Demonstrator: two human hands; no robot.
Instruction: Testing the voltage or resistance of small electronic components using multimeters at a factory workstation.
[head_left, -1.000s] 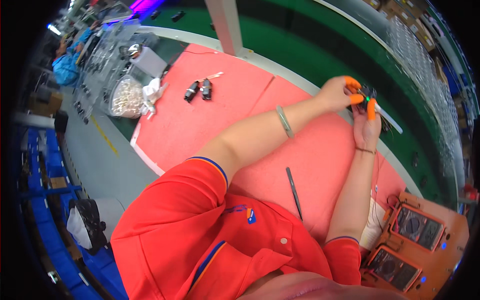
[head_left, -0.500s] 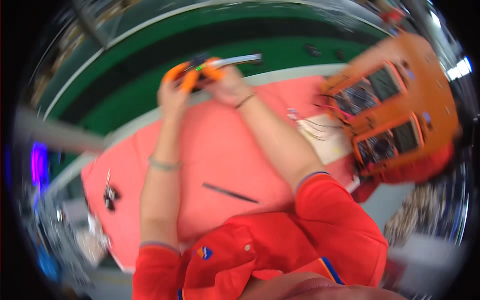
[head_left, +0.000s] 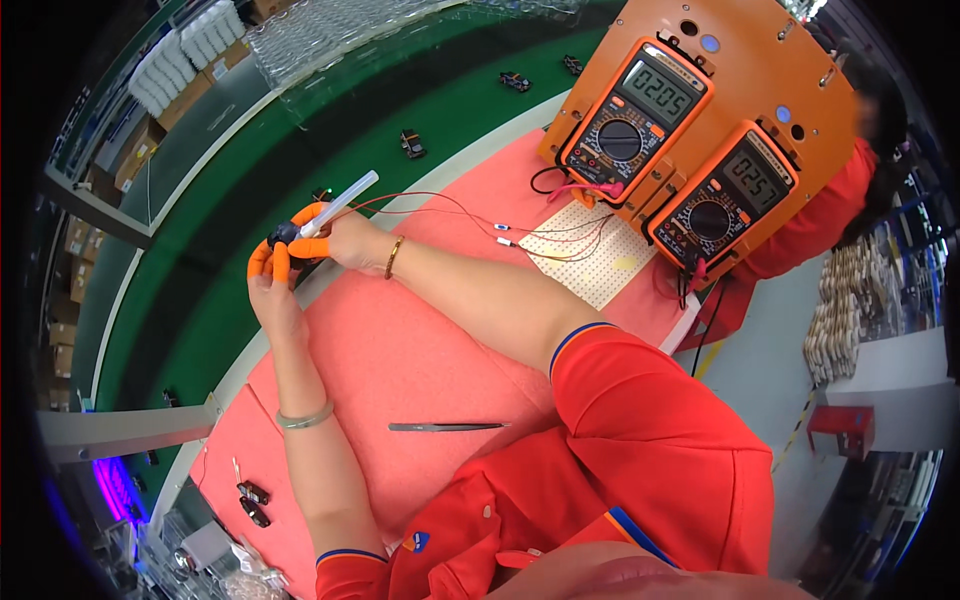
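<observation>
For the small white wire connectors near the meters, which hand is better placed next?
Right, probably: the right hand is nearer the white connectors; the left hand is farther off. Both hold the dark part, though.

Both hands closed on one shared grip, arms reaching forward. Left hand (head_left: 276, 284): on the grip's near-left side, orange-covered left fingers (head_left: 281, 264) bent inward. Left wrist (head_left: 291, 345) nearer the body than the grip; left forearm (head_left: 328, 465) trails back from it. Right hand (head_left: 347, 240): right of the grip, orange-covered right fingers (head_left: 309, 247) directed leftward into it. Right forearm (head_left: 480, 300) slants away, rightward and back.
</observation>
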